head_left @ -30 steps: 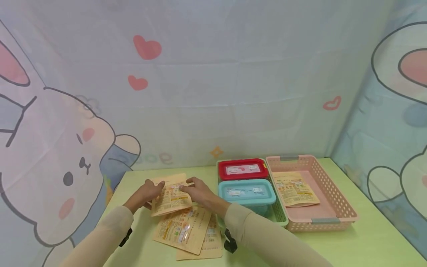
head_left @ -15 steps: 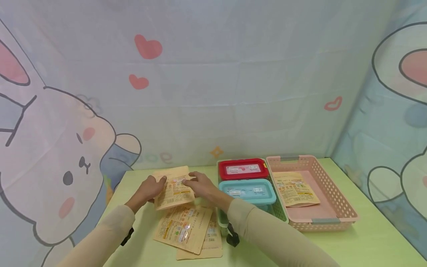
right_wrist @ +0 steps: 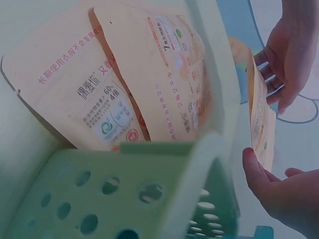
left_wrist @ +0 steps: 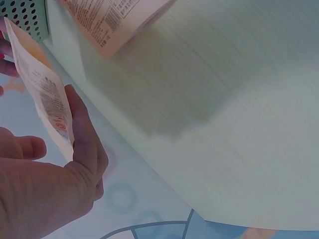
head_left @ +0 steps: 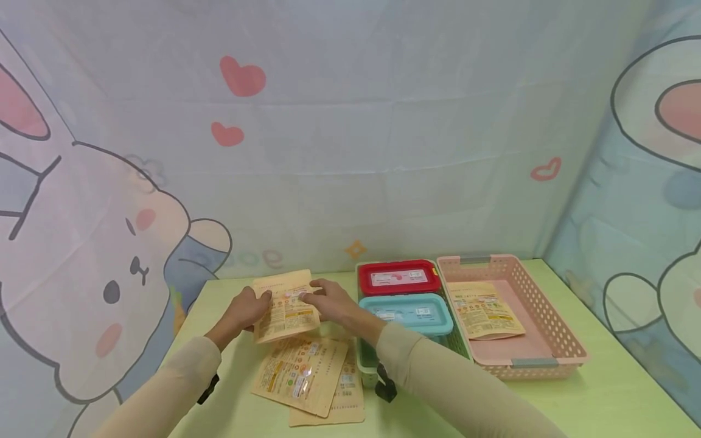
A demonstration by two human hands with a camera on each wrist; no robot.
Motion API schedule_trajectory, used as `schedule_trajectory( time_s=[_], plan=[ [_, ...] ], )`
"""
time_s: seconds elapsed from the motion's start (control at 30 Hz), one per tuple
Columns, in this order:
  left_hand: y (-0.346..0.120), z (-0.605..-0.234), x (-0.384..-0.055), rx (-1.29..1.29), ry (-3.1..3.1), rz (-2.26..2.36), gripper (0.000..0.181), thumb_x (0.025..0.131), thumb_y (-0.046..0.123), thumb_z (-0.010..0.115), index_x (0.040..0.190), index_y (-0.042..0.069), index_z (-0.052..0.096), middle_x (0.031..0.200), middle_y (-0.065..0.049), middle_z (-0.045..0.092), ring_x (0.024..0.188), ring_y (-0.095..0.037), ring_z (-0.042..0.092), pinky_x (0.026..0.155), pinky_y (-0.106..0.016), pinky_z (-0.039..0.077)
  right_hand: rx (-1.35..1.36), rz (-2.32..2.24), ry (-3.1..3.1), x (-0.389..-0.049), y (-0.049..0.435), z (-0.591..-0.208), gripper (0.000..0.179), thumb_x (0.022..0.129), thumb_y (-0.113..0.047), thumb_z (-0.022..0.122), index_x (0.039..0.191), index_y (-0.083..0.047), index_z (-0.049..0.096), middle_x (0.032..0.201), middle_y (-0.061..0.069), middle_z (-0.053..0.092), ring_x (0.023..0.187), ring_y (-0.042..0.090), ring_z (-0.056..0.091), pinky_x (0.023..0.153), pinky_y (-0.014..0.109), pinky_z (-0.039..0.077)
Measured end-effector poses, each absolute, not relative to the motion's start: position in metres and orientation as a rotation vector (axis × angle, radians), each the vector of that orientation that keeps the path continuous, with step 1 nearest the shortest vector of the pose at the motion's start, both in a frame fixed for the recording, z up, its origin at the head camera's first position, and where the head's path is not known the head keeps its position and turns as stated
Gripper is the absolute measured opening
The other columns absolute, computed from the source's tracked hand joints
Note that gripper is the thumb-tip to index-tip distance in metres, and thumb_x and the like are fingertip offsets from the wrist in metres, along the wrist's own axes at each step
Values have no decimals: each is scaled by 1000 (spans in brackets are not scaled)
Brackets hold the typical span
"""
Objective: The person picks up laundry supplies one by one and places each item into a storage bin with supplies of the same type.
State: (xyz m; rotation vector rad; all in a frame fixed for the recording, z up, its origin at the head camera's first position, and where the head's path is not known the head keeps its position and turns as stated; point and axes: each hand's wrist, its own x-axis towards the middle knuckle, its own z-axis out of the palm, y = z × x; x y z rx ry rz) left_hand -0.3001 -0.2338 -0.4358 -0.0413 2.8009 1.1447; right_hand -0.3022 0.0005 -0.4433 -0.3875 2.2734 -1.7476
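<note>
A kraft-coloured flat pouch (head_left: 286, 307) with printed text and small icons is held tilted up between both hands in the head view. My left hand (head_left: 245, 311) grips its left edge, thumb on the printed face and fingers behind. On the opposite edge, my right hand (head_left: 333, 303) pinches the pouch, its thumb also on the front. The left wrist view shows the pouch (left_wrist: 47, 94) nearly edge-on, with the left fingers behind it. Below the hands, similar pouches (head_left: 306, 374) overlap on the table.
Right of the hands, a green basket (head_left: 368, 376) contains a red-lidded box (head_left: 400, 278) and a blue-lidded box (head_left: 406, 312). Beside it stands a pink basket (head_left: 547, 331) with another pouch (head_left: 484, 310) inside. A printed cloth (head_left: 350, 152) hangs behind the table.
Both hands have raised the pouch slightly and shifted it a little to the right, mostly in the first half second. The pouches below and the baskets stay put.
</note>
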Motion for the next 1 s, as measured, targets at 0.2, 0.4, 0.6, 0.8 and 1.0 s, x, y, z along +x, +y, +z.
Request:
schedule_trajectory(
  time_s=[0.2,0.4,0.6,0.8,1.0],
  plan=[
    [-229,-433,-299,-25,2823,1220,54,114,34,39,134,-15,40,108,-28,53,84,-33,63,75,-49,63,-401,-1744,2294,-306,6,-433,64,104,-35,68,155,0,48,150,24,55,134,40,58,96,51,59],
    [-223,-428,-299,6,2861,1262,72,114,36,39,154,-22,24,144,-45,45,116,-50,63,73,-46,64,-377,-1709,2317,-309,13,-428,65,104,-38,69,156,-5,49,151,22,55,133,39,59,97,48,59],
    [-219,-426,-298,16,2869,1269,74,114,37,39,156,-21,19,151,-46,39,126,-54,57,74,-47,64,-370,-1694,2316,-307,18,-423,66,103,-39,69,156,-7,48,152,20,54,132,38,59,100,50,57],
    [-217,-425,-295,17,2859,1297,74,115,37,40,157,-19,20,151,-45,39,126,-53,59,75,-47,64,-378,-1681,2316,-308,23,-421,68,103,-42,69,157,-8,47,154,19,53,131,37,60,102,51,56],
    [-215,-419,-294,33,2837,1345,72,115,37,41,160,-15,20,148,-40,44,119,-48,61,77,-47,63,-430,-1687,2322,-310,31,-421,66,105,-38,67,159,-6,44,152,21,54,126,38,63,102,51,56]
  ],
)
